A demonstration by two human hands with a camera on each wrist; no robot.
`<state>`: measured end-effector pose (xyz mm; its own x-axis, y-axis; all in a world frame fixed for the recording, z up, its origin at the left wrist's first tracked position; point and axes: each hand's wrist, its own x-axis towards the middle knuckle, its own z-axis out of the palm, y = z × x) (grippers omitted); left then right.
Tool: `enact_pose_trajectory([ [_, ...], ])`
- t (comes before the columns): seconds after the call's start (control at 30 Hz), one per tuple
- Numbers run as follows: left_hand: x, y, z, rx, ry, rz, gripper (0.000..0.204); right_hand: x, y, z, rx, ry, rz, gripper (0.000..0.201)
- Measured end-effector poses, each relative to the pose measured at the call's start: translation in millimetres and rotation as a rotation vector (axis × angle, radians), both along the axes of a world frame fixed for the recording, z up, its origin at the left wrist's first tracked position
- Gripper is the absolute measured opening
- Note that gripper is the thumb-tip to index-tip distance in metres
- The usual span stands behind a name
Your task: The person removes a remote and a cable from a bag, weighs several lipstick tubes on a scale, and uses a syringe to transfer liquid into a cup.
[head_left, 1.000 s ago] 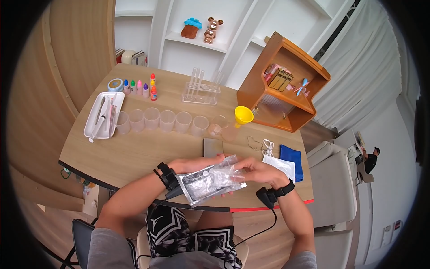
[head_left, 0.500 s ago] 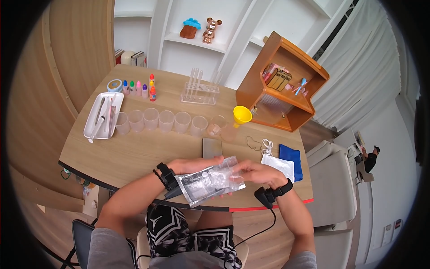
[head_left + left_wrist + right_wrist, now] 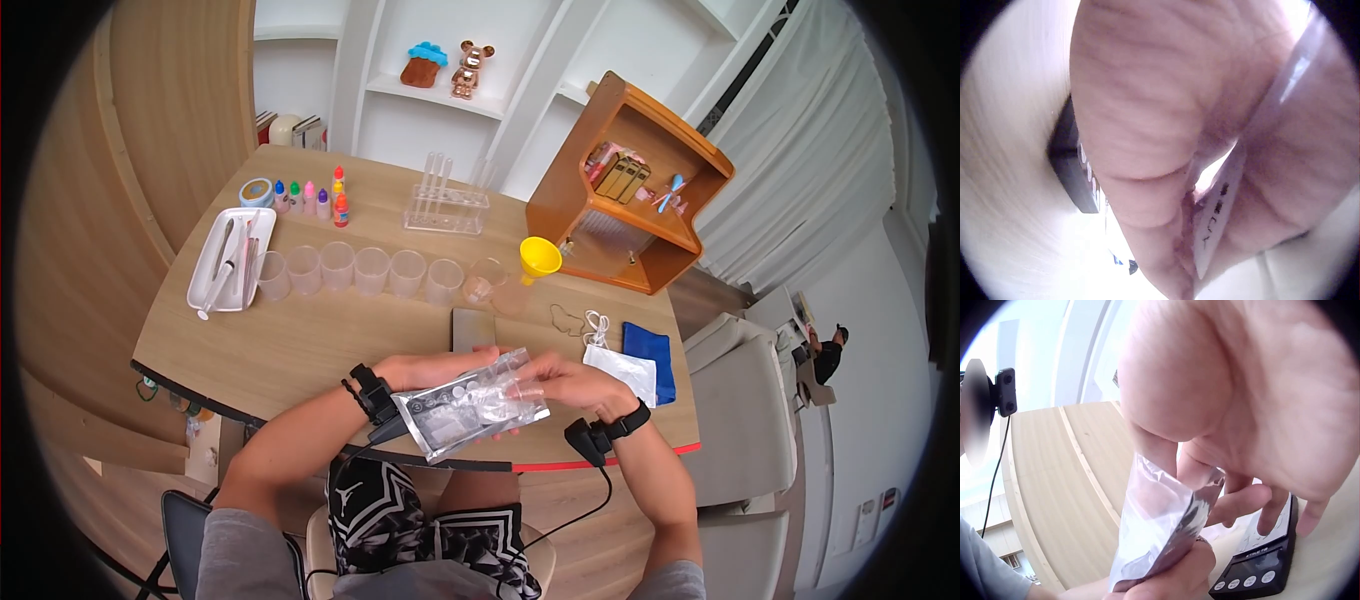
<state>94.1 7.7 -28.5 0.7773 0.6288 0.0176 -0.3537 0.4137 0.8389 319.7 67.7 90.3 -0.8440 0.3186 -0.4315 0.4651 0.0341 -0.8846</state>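
Note:
A silver foil pouch with a clear front [image 3: 455,418] hangs tilted above the table's front edge, crinkled clear plastic inside it. My left hand [image 3: 435,368] holds it from behind, fingertips showing under its lower edge. At its right end is my right hand [image 3: 578,385], with thumb and forefinger dipped into the open mouth in the right wrist view. I cannot tell whether those fingertips pinch anything inside. Just beyond the hands lies a small black digital scale [image 3: 1260,569] with a row of round buttons.
Several clear cups [image 3: 373,270] stand in a row behind, with a yellow funnel [image 3: 541,256] at their right. A white tray [image 3: 203,245] holds a syringe and tools. Small dye bottles [image 3: 310,195], a test tube rack [image 3: 445,215], a wooden shelf [image 3: 560,200] and a blue cloth [image 3: 650,350] surround them.
The right fingers have shifted slightly at the pouch's mouth, and the crinkled plastic by them has changed shape a little. The left hand keeps its hold.

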Motion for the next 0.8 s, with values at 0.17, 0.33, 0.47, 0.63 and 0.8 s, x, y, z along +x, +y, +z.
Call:
enact_pose_trajectory([
  [0.17,1,2,-12,0.072,0.104,0.112,0.067,-3,-2,2,0.124,0.045,0.13,0.025],
  [0.33,-3,-2,19,-0.031,0.016,-0.067,0.073,-8,-10,-3,0.032,0.002,-0.092,0.022],
  [0.47,-2,-8,32,-0.095,-0.069,-0.084,0.08,-10,-9,-7,0.1,0.234,-0.227,0.021],
  [0.63,-1,-4,27,-0.125,-0.082,-0.114,0.069,-8,-10,-1,0.044,0.175,-0.219,0.024],
  [0.8,-4,-12,37,-0.179,0.01,-0.048,0.065,-4,-9,-2,-0.059,-0.029,-0.157,0.027],
])
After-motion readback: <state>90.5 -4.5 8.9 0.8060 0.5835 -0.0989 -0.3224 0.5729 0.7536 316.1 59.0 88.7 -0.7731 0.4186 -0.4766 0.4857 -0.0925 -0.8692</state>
